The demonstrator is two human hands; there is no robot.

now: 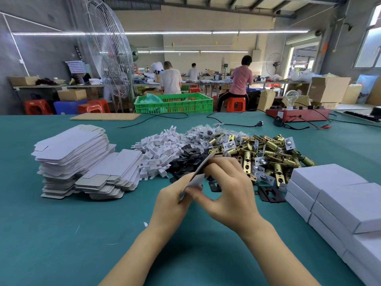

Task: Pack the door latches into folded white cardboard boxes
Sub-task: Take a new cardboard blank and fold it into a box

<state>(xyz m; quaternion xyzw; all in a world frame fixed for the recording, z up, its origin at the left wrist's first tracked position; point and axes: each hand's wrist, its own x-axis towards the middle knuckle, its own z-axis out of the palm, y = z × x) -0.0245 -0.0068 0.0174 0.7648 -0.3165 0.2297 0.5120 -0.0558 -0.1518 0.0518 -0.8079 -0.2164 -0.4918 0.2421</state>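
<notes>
Flat box blanks (82, 159): two leaning stacks of white die-cut card on the green table (61, 234), well left of the hands; unfolded.
White plastic pieces (158, 147): a loose heap just right of the stacks.
Black plates (189, 159): a spill beyond the hands; a few more lie by the right wrist.
Left hand (173, 197): fingers curled on the lower edge of one flat card blank (199, 174); it pinches the card.
Card blank: raised off the table between both hands, tilted edge-on, grey side showing toward the top.
Right hand (228, 188): thumb and fingertips nip the card's upper part; palm turned down; the rest of the fingers bent.
Door latches (266, 155): a brass-coloured pile just beyond and right of the right hand, untouched by either hand; some in clear bags farther back.
Finished white boxes (338, 203): closed and stacked at the right edge; contents hidden.
Green crate (175, 104): beyond the far table edge; holds a pale green bag.
</notes>
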